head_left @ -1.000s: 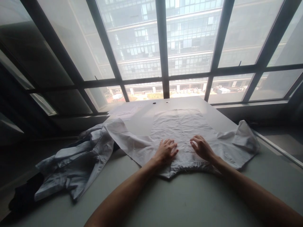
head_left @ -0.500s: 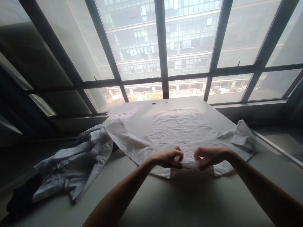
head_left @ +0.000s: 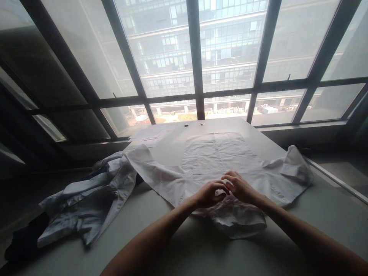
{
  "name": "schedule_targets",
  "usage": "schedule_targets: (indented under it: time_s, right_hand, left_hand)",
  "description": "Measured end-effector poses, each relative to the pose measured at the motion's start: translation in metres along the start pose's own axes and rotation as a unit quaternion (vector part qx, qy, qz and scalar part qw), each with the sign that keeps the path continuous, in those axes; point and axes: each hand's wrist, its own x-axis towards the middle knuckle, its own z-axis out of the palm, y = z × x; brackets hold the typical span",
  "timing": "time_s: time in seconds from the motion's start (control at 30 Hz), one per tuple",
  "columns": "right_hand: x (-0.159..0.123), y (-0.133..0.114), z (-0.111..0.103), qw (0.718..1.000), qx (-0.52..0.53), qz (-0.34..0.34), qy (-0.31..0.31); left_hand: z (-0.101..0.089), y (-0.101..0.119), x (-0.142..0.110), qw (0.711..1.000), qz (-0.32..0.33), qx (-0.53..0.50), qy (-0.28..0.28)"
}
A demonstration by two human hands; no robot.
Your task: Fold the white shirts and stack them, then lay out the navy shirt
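Observation:
A white long-sleeved shirt (head_left: 238, 149) lies spread on the table, its hem toward the window and its collar (head_left: 241, 222) toward me. My left hand (head_left: 211, 194) is closed at the neck of the shirt, fingers curled toward the thumb. Against its fingertips rests my right hand (head_left: 240, 188), its fingers bent over the same bit of cloth at the top of the front seam. What exactly is between the fingertips is hidden. The collar bulges up loosely below both hands.
On the left of the white table (head_left: 138, 226) lies a crumpled heap of light clothes (head_left: 86, 203), with a dark garment (head_left: 27, 235) under it. Sheets of paper (head_left: 149, 134) rest at the back left. Tall framed windows (head_left: 198, 57) stand behind the table.
My hands went from lying on the shirt front to gripping the collar edge apart, then came together at the neck. The collar has flopped toward me. The clothes heap stayed put.

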Motion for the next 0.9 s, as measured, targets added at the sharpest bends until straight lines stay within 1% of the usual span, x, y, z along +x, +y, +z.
schedule_targets:
  time_s: [0.07,0.17,0.27,0.37,0.47,0.53,0.57,0.6,0.67,0.73,0.77,0.8,0.83,0.9]
  right_hand:
    - [-0.011,-0.002,0.010,0.998,-0.058,-0.006,-0.013]
    - [-0.021,-0.005,0.016,0.995,-0.098,0.013,0.002]
    - [-0.023,-0.002,0.018,0.996,-0.093,0.003,0.005]
    - [-0.023,0.006,0.023,0.997,-0.077,0.024,0.018]
    - [-0.020,0.016,0.028,0.998,-0.013,0.057,0.031]
    - [-0.017,0.022,0.026,0.993,0.078,0.081,0.035]
    - [-0.015,0.025,0.023,0.985,0.134,0.098,0.046]
    - [-0.013,0.028,0.019,0.972,0.194,0.119,0.063]
    - [-0.012,0.034,0.008,0.929,0.305,0.177,0.114]
    - [-0.011,0.040,-0.006,0.871,0.396,0.243,0.158]
    - [-0.011,0.045,-0.013,0.840,0.442,0.269,0.162]
    - [-0.011,0.051,-0.020,0.806,0.493,0.290,0.152]
    - [-0.012,0.058,-0.027,0.770,0.547,0.304,0.127]
    - [-0.013,0.078,-0.042,0.690,0.649,0.315,0.059]
  left_hand:
    - [0.010,-0.005,-0.007,0.993,0.043,0.108,-0.007]
    - [0.018,-0.005,-0.016,0.971,0.067,0.226,-0.029]
    - [0.019,-0.003,-0.019,0.958,0.080,0.273,-0.038]
    - [0.018,-0.003,-0.018,0.956,0.081,0.279,-0.042]
    - [0.016,-0.006,-0.015,0.962,0.070,0.258,-0.046]
    - [0.015,-0.007,-0.014,0.965,0.058,0.250,-0.046]
    - [0.015,-0.007,-0.014,0.966,0.054,0.249,-0.048]
    - [0.014,-0.006,-0.014,0.965,0.051,0.251,-0.053]
    - [0.014,-0.005,-0.015,0.963,0.041,0.259,-0.062]
    - [0.014,-0.004,-0.016,0.960,0.026,0.270,-0.062]
    - [0.015,-0.005,-0.017,0.959,0.018,0.274,-0.062]
    - [0.015,-0.005,-0.017,0.959,0.013,0.277,-0.063]
    - [0.016,-0.006,-0.018,0.958,0.009,0.278,-0.066]
    - [0.016,-0.008,-0.018,0.958,0.006,0.277,-0.078]
